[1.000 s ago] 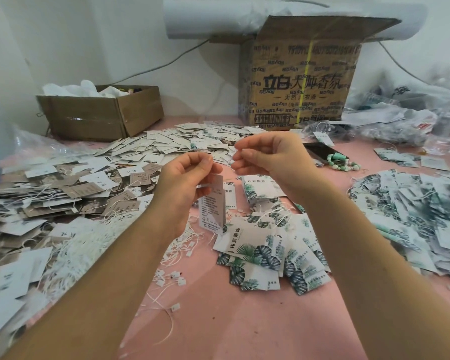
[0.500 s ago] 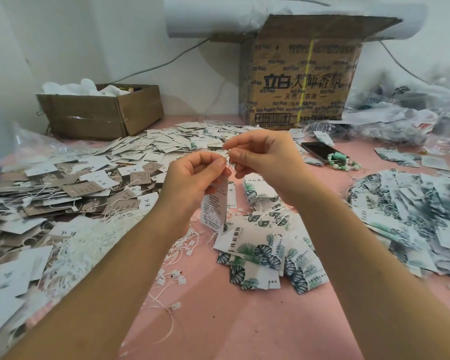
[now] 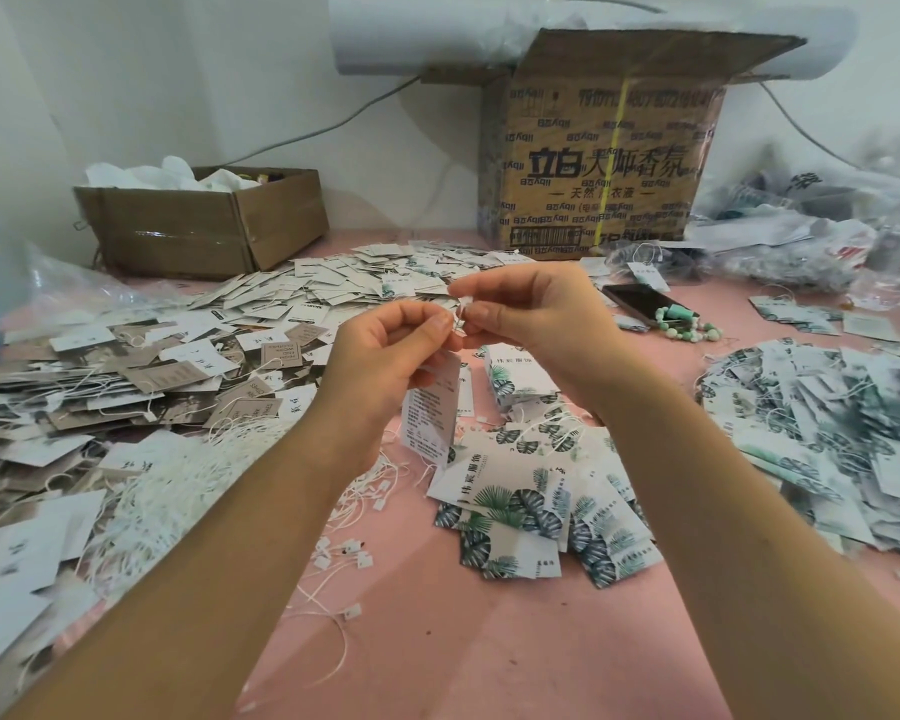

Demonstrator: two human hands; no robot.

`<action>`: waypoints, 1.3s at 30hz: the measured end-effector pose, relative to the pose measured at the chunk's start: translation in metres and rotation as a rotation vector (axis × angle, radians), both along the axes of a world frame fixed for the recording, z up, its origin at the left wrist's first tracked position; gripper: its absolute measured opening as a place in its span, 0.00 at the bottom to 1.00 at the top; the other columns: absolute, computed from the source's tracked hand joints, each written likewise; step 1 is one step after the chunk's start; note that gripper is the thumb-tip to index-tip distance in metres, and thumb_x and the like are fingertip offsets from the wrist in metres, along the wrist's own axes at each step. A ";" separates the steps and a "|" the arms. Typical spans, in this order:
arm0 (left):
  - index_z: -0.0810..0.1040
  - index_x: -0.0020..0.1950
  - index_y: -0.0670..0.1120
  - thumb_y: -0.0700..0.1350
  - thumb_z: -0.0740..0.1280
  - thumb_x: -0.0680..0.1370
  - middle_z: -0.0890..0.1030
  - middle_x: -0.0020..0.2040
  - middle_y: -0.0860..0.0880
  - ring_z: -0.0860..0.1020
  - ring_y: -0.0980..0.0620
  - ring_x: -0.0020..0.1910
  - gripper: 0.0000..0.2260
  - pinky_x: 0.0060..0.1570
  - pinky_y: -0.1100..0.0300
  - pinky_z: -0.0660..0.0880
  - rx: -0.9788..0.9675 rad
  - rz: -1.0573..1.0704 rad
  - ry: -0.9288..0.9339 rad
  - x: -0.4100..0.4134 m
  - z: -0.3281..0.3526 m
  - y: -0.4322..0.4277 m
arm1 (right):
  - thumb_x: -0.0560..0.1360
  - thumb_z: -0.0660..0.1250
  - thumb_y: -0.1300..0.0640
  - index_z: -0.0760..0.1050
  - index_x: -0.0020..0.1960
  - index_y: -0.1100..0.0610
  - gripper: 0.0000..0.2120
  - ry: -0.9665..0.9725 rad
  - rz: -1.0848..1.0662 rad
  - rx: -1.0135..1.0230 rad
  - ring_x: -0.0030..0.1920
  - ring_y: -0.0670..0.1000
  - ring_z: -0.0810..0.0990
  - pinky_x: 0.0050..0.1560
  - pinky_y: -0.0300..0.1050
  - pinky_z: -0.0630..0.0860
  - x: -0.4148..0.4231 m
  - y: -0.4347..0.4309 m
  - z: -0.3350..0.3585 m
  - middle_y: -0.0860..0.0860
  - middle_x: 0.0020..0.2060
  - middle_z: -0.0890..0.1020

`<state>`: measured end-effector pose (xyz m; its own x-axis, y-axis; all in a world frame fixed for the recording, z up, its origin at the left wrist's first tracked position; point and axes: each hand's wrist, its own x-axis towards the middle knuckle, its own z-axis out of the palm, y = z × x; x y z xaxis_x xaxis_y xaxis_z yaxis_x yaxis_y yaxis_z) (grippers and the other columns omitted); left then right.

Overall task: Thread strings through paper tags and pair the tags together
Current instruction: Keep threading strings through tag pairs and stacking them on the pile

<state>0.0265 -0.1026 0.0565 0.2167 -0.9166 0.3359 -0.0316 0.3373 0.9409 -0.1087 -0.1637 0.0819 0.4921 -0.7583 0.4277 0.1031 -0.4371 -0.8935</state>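
Printed carton [image 3: 604,163], low box [image 3: 204,226] — phone [image 3: 632,302], beads [image 3: 689,331].

My corner: a pink table [image 3: 437,667] pushed against a plain white wall [image 3: 178,70].

The wall in front of me is bare and evenly lit, soft daylight-like light with no hard shadows. A thin grey cable [image 3: 321,128] slants down across it. Against the wall stands a tall printed cardboard box [image 3: 593,174], flaps open, with a white roll [image 3: 411,39] lying behind its top. Off to my left sits a low brown box [image 3: 193,231], and crumpled clear plastic bags [image 3: 801,241] are heaped at the right.
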 end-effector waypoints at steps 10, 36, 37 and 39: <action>0.79 0.44 0.46 0.41 0.65 0.77 0.81 0.32 0.54 0.77 0.59 0.33 0.05 0.37 0.65 0.73 0.005 0.012 -0.019 0.000 0.000 0.000 | 0.72 0.68 0.67 0.77 0.38 0.57 0.08 0.188 -0.055 -0.212 0.28 0.43 0.77 0.33 0.37 0.77 -0.001 0.003 0.004 0.49 0.28 0.78; 0.79 0.42 0.45 0.37 0.68 0.75 0.81 0.29 0.55 0.78 0.63 0.29 0.05 0.31 0.72 0.72 -0.068 0.068 -0.107 0.000 -0.001 0.000 | 0.72 0.70 0.64 0.80 0.40 0.54 0.06 0.254 -0.086 -0.214 0.29 0.46 0.77 0.36 0.44 0.79 -0.002 0.001 0.005 0.48 0.29 0.80; 0.79 0.42 0.45 0.37 0.68 0.75 0.81 0.29 0.55 0.78 0.63 0.29 0.05 0.31 0.72 0.72 -0.070 0.070 -0.110 0.000 -0.002 0.000 | 0.71 0.70 0.64 0.79 0.40 0.55 0.06 0.244 -0.082 -0.206 0.29 0.46 0.77 0.36 0.44 0.79 -0.002 0.001 0.006 0.48 0.29 0.80; 0.80 0.41 0.46 0.37 0.68 0.75 0.82 0.29 0.55 0.78 0.63 0.29 0.05 0.31 0.72 0.72 -0.075 0.070 -0.114 0.001 -0.002 -0.001 | 0.70 0.70 0.66 0.78 0.40 0.57 0.05 0.199 -0.083 -0.175 0.29 0.47 0.77 0.34 0.42 0.79 -0.002 0.001 0.005 0.50 0.30 0.80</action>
